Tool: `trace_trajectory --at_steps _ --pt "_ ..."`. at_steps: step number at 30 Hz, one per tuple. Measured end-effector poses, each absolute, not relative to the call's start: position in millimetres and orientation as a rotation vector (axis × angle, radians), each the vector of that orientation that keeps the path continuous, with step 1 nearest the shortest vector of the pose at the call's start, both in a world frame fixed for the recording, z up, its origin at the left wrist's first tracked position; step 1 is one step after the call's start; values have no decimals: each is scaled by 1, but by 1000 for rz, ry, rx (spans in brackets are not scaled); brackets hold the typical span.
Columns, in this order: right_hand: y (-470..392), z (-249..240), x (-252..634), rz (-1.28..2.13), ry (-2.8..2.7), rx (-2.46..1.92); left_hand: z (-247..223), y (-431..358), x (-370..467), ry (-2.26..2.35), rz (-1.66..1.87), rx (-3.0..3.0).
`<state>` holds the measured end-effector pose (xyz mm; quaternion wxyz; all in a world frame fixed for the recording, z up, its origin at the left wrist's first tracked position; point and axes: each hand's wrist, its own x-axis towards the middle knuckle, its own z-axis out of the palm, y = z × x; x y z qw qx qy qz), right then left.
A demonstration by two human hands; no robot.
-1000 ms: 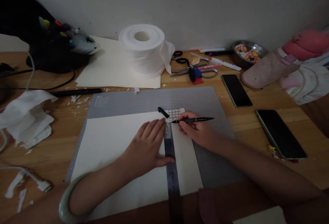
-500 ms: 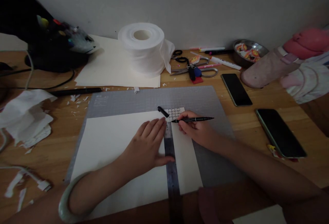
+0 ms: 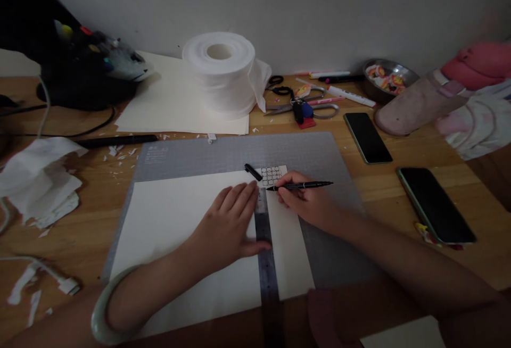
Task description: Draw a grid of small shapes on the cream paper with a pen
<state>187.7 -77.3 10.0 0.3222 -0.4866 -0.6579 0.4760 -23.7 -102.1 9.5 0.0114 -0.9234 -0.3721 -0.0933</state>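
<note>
Grey mat is partly covered by white paper. Ruler is laid on top, overlapped by left hand, fingers together, thumb apart. By right hand, pen is clamped in fingers, tip near drawn grid and cap.

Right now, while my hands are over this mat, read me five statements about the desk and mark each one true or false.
1. The left hand has its thumb on the ruler. True.
2. The black pen is held in the left hand. False: the right hand holds it.
3. The black cap lies left of the inked grid. True.
4. The white roll lies on its side. False: it stands on end.
5. A pale bangle circles the left wrist. True.
</note>
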Motion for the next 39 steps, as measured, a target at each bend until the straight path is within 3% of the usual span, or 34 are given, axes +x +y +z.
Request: trace_trajectory --at_steps 39 --pt "-78 18 189 1255 -1943 -1133 8 -102 -24 -1129 -324 -2858"
